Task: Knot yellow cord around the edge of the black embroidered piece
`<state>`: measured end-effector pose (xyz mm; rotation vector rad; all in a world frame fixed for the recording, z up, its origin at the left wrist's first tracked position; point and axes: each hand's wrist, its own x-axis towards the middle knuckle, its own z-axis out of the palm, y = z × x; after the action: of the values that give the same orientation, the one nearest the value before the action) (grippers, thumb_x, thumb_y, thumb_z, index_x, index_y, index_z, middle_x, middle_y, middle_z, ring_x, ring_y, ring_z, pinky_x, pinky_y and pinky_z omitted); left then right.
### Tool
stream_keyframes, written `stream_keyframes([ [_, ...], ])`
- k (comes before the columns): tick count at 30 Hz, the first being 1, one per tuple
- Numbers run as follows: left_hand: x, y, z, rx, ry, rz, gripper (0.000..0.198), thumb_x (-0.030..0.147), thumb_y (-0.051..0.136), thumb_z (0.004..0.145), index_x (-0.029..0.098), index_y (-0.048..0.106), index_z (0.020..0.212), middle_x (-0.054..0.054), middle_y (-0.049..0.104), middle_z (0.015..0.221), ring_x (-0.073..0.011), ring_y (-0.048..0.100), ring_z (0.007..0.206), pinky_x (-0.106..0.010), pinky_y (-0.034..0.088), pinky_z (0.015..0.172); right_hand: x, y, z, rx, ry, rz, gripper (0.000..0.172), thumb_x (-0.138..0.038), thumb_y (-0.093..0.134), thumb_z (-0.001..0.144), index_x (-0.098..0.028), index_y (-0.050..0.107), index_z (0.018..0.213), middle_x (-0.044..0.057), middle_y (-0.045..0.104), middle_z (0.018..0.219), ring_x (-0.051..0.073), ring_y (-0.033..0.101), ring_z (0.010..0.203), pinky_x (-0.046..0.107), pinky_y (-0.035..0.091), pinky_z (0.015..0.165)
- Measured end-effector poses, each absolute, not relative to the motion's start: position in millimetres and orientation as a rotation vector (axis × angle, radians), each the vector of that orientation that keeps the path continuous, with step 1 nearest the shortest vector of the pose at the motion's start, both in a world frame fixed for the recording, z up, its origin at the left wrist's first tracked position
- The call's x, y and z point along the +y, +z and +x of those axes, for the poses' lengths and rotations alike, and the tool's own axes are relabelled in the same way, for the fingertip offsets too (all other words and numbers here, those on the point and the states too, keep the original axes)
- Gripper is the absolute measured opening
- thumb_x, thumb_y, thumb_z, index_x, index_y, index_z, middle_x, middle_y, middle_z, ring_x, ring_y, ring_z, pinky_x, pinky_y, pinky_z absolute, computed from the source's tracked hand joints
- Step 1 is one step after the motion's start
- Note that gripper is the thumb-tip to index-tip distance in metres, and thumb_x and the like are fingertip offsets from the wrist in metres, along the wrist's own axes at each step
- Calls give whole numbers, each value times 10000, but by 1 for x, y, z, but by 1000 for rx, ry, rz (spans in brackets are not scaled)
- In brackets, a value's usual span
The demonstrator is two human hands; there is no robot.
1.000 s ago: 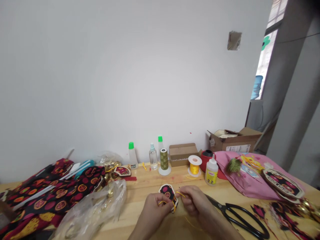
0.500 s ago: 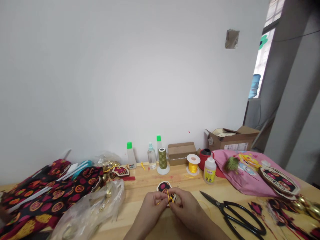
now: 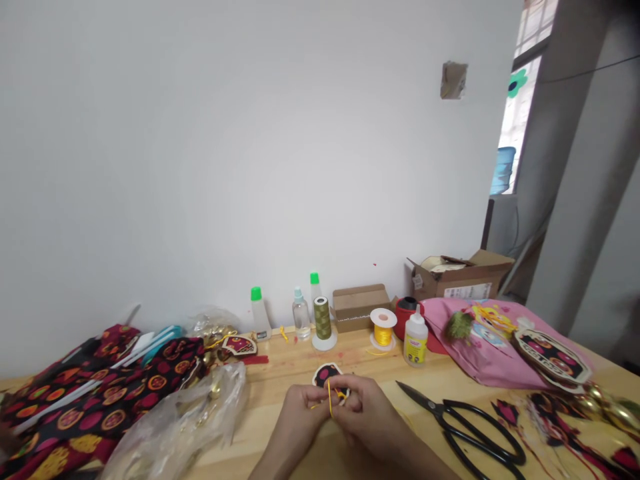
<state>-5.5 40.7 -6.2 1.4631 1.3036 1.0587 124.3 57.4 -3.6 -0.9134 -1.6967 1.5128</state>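
Left hand [image 3: 301, 413] and right hand [image 3: 366, 410] are bunched up together, pinching some thin yellow cord [image 3: 330, 399]. Black metal scissors [image 3: 439, 409] lie to the right on the pale wooden table [image 3: 280, 373]; a flat dark-patterned piece with cream edging [image 3: 325, 373] pokes out just past the fingers.

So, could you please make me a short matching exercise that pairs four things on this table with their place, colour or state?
1. Held cord
2. Scissors
3. Thread cone
4. Nozzle-tipped bottle

A. Upright on a white base
B. Yellow-labelled
C. Between left hand and right hand
D. Black

Pairs: 1-C, 2-D, 3-A, 4-B
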Motion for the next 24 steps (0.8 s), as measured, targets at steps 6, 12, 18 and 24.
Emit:
stream_keyframes([
  [6, 37, -1, -1, 1286, 992, 1561, 304, 353, 494, 666, 121, 690, 679, -12, 649, 584, -155, 522, 596, -216, 367, 579, 65, -7, 127, -1426, 1591, -926, 257, -193, 502, 613, -82, 586, 829, -72, 394, 364, 34, 291, 335, 160, 212, 363],
  [12, 43, -13, -8, 1335, 1118, 1349, 241, 337, 584, 597, 102, 640, 591, 2, 593, 512, -96, 450, 480, -177, 298, 471, 73, -6, 136, -1385, 1608, -852, 293, -227, 506, 632, -74, 607, 860, -62, 405, 365, 29, 275, 348, 166, 154, 367],
  [18, 49, -24, -16, 1267, 1262, 1165, 253, 360, 626, 546, 128, 527, 559, 75, 437, 375, -40, 307, 336, -155, 183, 375, 75, -4, 137, -1346, 1700, -907, 517, -146, 462, 585, -86, 451, 1098, -86, 427, 332, 28, 229, 284, 174, 127, 344],
  [24, 49, -21, -15, 1332, 1210, 1169, 290, 384, 632, 526, 109, 570, 596, 15, 570, 463, -84, 448, 402, -174, 285, 421, 72, -11, 133, -1393, 1599, -928, 203, -175, 513, 584, -93, 608, 744, -85, 376, 369, 28, 260, 360, 169, 159, 379],
])
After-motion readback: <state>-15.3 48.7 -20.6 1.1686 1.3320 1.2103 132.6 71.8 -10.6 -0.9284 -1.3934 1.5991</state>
